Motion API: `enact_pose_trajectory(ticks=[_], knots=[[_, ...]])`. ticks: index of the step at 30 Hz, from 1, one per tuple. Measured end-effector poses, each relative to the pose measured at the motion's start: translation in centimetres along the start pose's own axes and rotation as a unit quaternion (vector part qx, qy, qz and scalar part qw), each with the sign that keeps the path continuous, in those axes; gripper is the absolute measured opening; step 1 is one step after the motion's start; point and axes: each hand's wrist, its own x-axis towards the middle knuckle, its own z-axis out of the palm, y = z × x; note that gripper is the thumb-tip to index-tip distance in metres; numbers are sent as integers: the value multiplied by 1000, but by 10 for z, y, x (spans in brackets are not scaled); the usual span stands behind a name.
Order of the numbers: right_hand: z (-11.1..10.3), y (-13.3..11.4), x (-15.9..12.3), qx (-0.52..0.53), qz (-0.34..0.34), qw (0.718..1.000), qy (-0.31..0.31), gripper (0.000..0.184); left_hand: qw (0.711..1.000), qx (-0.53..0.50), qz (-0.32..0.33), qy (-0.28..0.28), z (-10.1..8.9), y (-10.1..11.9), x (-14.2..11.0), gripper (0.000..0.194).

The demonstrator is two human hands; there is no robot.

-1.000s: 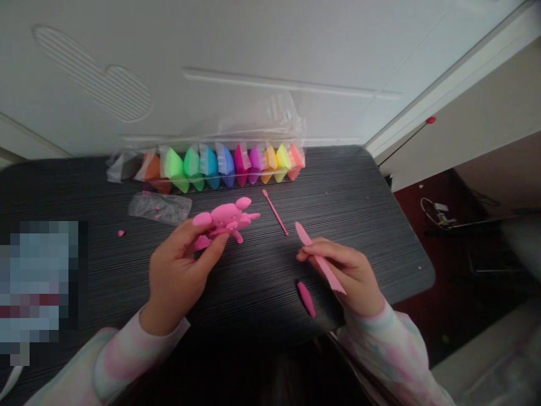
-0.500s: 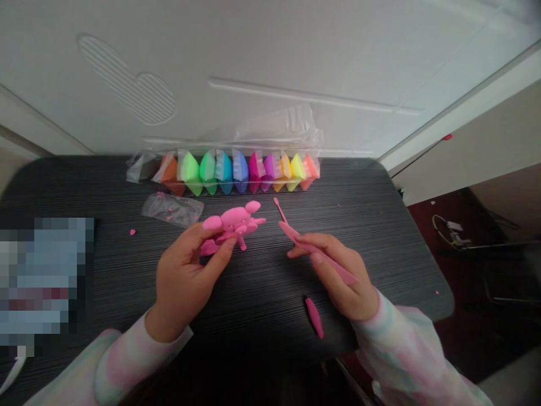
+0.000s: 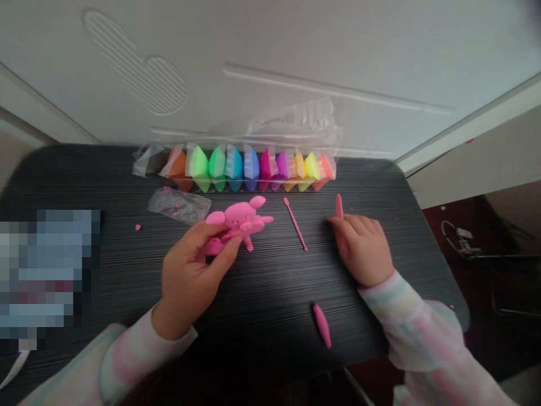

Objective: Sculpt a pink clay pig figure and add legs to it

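Observation:
My left hand (image 3: 192,270) pinches a pink clay figure (image 3: 240,217) with round ears, a small face and stubby limbs, holding it over the table. Part of its body is hidden behind my fingers. To the right, my right hand (image 3: 366,248) rests low at the tabletop, closed around a flat pink modelling knife (image 3: 339,207) whose tip points away from me. A thin pink modelling stick (image 3: 295,224) lies on the table between both hands. Nearer to me lies a darker pink spindle-shaped piece (image 3: 322,326).
Along the back of the dark table (image 3: 262,304) stands a clear bag with several colourful clay packets (image 3: 234,169). A crumpled clear wrapper (image 3: 180,206) and a pink clay crumb (image 3: 138,227) lie at left. A pixelated object (image 3: 51,265) sits at the left edge.
My right hand has moved right and down to the tabletop with the modelling knife, turning it to point away from me. The modelling stick is now fully uncovered. My left hand keeps the figure.

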Motion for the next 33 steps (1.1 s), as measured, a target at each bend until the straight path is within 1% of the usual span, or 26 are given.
enact_pose_trajectory(ticks=[2, 4, 6, 9, 11, 13, 15, 17, 21, 23, 25, 26, 28, 29, 31, 32, 33], knots=[[-4, 5, -2, -45, -31, 997, -53, 26, 1000, -2, 3, 0, 0, 2, 0, 20], [-12, 7, -1, -73, -51, 993, -83, 32, 1000, -6, 11, 4, 1, 3, 0, 20], [-21, 7, 3, -85, -68, 992, -68, 32, 1000, -12, 19, 4, 2, 3, 0, 21], [-29, -1, 16, -55, -120, 991, -9, 29, 999, -25, 22, -10, 2, 2, 0, 20], [-28, -8, 28, -14, -180, 984, -5, 27, 999, -29, 21, -21, 2, 2, 0, 18], [-24, -15, 41, 21, -243, 969, -40, 22, 999, -27, 17, -25, 1, 2, 0, 18], [-20, -18, 52, 36, -289, 953, -87, 18, 999, -30, 11, -23, 1, 3, 1, 18], [-18, -19, 61, 31, -314, 942, -115, 15, 998, -49, 2, -27, 1, 4, 1, 17], [-17, -20, 64, 21, -326, 938, -117, 15, 996, -77, -10, -40, 1, 5, 1, 14], [-17, -22, 60, 63, -321, 940, -100, 16, 996, -77, -12, -39, 1, 5, 1, 14], [-20, -25, 53, 147, -299, 941, -60, 15, 997, -70, -12, -32, 0, 5, 0, 15], [-23, -27, 48, 197, -276, 940, -35, 14, 997, -66, -11, -28, 0, 4, 0, 15], [-31, -33, 38, 301, -197, 933, 17, 12, 998, -60, -9, -24, 1, 4, 0, 15], [-36, -37, 33, 351, -143, 925, 36, 14, 998, -60, -10, -22, 1, 4, 0, 15], [-42, -48, 25, 445, -38, 893, 46, 17, 997, -67, -16, -25, 2, 4, 0, 16], [-43, -55, 21, 486, -3, 873, 42, 16, 997, -73, -21, -32, 3, 3, -1, 17], [-41, -61, 19, 521, 16, 853, 36, 14, 996, -79, -26, -42, 4, 3, -1, 18]])
